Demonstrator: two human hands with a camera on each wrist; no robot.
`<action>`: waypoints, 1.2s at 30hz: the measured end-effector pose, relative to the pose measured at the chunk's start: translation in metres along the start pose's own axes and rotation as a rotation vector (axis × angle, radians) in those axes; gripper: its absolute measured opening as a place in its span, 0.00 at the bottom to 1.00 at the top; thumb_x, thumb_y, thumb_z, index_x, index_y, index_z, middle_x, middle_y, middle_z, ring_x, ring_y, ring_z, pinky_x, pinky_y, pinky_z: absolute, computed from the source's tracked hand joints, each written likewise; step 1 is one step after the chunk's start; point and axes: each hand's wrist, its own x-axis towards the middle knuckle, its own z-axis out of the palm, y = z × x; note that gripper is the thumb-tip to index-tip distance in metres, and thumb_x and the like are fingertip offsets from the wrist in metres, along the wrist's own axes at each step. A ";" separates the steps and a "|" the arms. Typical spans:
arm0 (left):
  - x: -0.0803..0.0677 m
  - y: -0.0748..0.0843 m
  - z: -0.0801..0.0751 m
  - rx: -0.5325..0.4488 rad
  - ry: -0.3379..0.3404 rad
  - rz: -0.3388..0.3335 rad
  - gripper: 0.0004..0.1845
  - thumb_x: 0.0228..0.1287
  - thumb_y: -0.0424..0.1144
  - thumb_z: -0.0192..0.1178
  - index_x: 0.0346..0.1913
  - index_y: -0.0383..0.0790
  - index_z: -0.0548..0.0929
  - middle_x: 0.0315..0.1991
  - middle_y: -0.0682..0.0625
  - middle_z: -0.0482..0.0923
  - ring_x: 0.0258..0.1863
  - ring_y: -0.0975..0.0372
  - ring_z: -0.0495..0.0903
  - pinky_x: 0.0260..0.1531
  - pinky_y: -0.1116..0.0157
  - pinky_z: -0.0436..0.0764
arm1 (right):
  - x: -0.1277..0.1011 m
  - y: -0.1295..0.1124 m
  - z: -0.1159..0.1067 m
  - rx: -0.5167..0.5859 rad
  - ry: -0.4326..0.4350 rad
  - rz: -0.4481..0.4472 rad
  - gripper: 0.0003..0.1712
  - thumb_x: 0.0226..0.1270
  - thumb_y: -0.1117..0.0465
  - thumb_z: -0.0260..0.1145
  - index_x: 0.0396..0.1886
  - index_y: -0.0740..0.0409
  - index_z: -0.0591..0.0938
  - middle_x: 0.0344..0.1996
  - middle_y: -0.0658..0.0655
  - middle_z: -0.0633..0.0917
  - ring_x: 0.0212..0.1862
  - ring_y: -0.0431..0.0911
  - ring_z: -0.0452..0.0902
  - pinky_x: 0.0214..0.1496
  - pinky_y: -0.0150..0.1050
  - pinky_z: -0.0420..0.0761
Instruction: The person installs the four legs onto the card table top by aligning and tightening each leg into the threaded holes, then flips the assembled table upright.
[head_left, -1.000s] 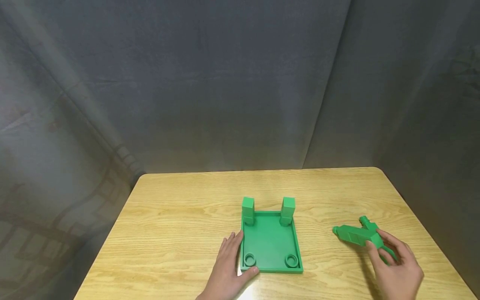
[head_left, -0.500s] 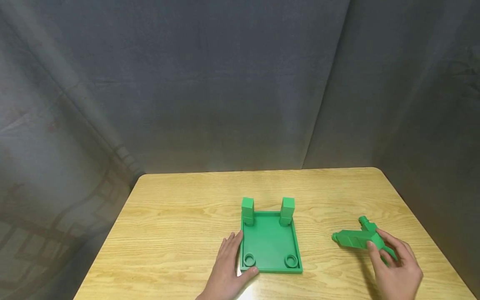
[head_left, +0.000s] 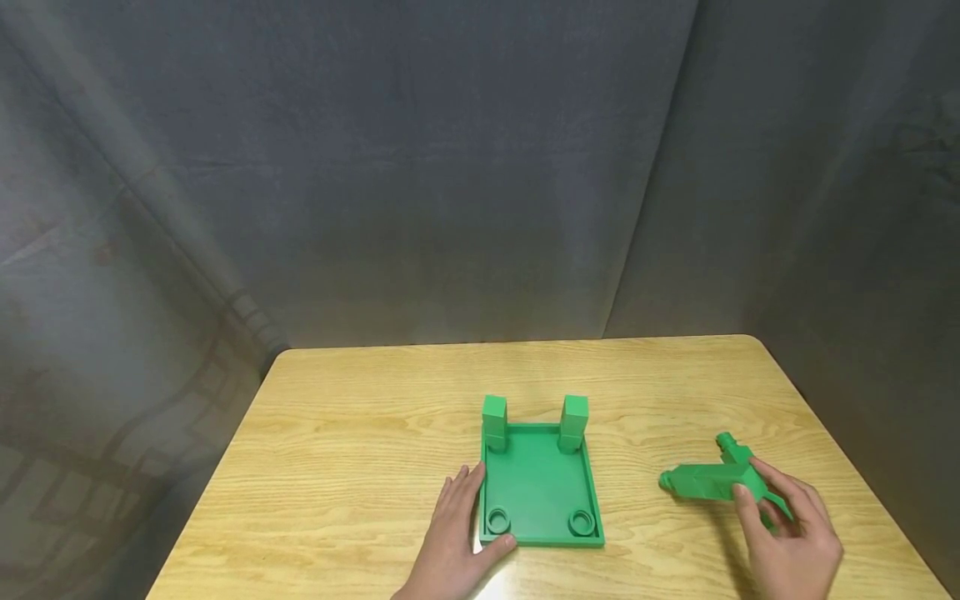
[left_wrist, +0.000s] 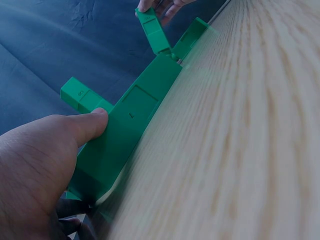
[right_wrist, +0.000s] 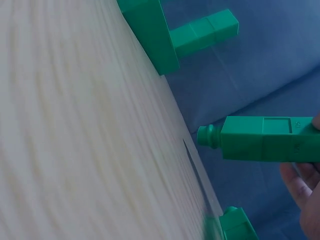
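In the head view a green toy tabletop (head_left: pixel 536 487) lies with its rimmed underside up. My left hand (head_left: pixel 453 533) rests at its near left corner, fingers along the left rim and thumb on the near wall. At the far corners stand two square legs, the left leg (head_left: pixel 495 421) and the right leg (head_left: pixel 574 421). Both near corners have ring sockets, one socket (head_left: pixel 581 522) at the right. Over to the right, my right hand (head_left: pixel 798 529) pinches a green leg (right_wrist: pixel 260 139) by its plain end, its knobbed tip pointing left.
Another green leg (head_left: pixel 737 452) lies on the table under the held one, partly hidden by it and the right hand. The wooden table (head_left: pixel 360 433) has grey cloth (head_left: pixel 420 208) hanging behind its far edge and at both sides.
The knobbed tip of the held leg has swung towards me and slightly left. My right hand has shifted a little left; the left hand stays at the tabletop's corner.
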 end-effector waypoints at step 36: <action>0.001 0.000 0.000 0.035 -0.003 0.013 0.55 0.72 0.69 0.68 0.89 0.41 0.60 0.88 0.43 0.61 0.88 0.42 0.55 0.87 0.36 0.49 | -0.024 -0.051 0.030 0.277 -0.298 -0.199 0.28 0.58 0.94 0.66 0.60 0.83 0.84 0.55 0.52 0.87 0.59 0.40 0.83 0.64 0.24 0.84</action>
